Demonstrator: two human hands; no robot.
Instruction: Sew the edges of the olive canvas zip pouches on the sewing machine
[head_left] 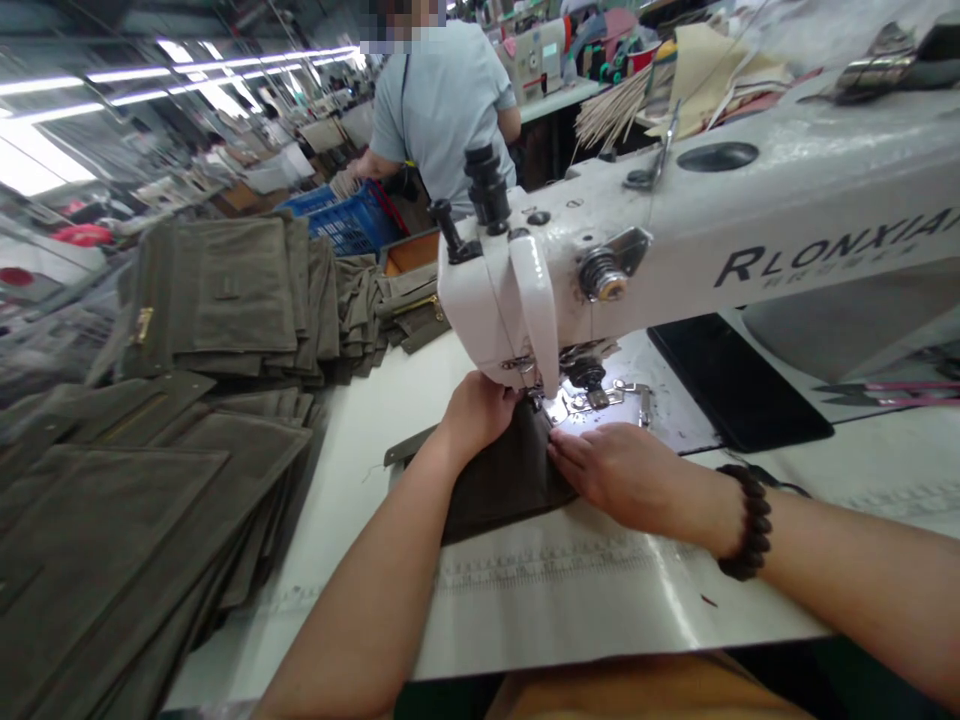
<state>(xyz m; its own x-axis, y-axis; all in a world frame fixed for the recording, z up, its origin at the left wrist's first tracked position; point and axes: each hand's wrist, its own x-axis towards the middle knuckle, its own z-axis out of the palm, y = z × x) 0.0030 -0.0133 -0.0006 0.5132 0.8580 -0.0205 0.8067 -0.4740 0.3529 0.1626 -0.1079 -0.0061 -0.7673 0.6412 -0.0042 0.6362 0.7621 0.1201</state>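
Observation:
A dark olive-brown fabric piece (506, 480) lies on the bed of a white sewing machine (517, 290), its far edge at the presser foot and needle area. My left hand (480, 415) is closed on the fabric just left of the needle; its fingertips are partly hidden behind the machine head. On the fabric's right edge, in front of the lit metal plate (679, 425), rests my right hand (619, 475), fingers stretched out and lying flat. A dark strip (409, 445) sticks out to the left from under my left wrist.
Stacks of olive fabric pieces (232, 290) and flat panels (112, 500) crowd the left side. A black phone-like slab (739, 380) and pink-handled snips (892, 390) lie right. Beyond the machine, a person in a light shirt (442, 110) stands by a blue crate (337, 220).

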